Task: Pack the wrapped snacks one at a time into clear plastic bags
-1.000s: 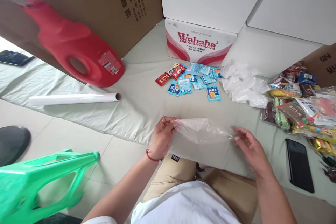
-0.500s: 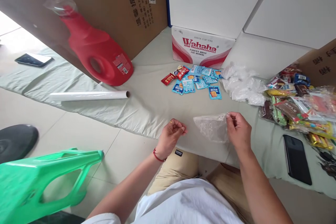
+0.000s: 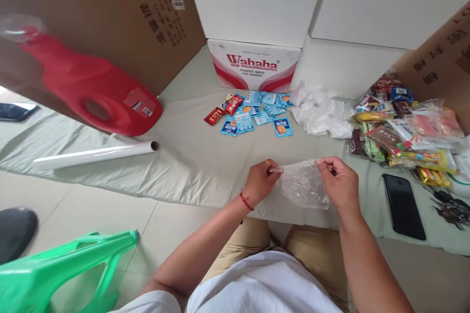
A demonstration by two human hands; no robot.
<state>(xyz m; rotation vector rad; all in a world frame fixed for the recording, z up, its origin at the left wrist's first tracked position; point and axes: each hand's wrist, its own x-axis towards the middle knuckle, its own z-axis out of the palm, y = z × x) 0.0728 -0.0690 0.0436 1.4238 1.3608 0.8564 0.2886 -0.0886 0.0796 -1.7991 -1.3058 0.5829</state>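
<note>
A clear plastic bag (image 3: 304,185) is stretched between my two hands above the front of the cloth-covered surface. My left hand (image 3: 261,182), with a red cord round its wrist, pinches one corner of the bag. The opposite upper corner is gripped between the thumb and fingers of my right hand (image 3: 338,183). Beyond the bag lie several small blue snack packets (image 3: 245,122), one of them (image 3: 282,127) a little apart from the others. Red packets (image 3: 214,116) rest at the left end of this group.
Crumpled clear bags (image 3: 323,112) lie right of the packets, beside piled snacks (image 3: 404,137). A black phone (image 3: 404,205) and keys (image 3: 452,209) are at front right. A Wahaba-style printed carton (image 3: 253,66) stands behind; a red jug (image 3: 99,88) and white roll (image 3: 95,154) lie left.
My left hand has moved right and taken hold of the bag's free corner. The bag is now spread between both hands. The camera view has shifted to the right.
</note>
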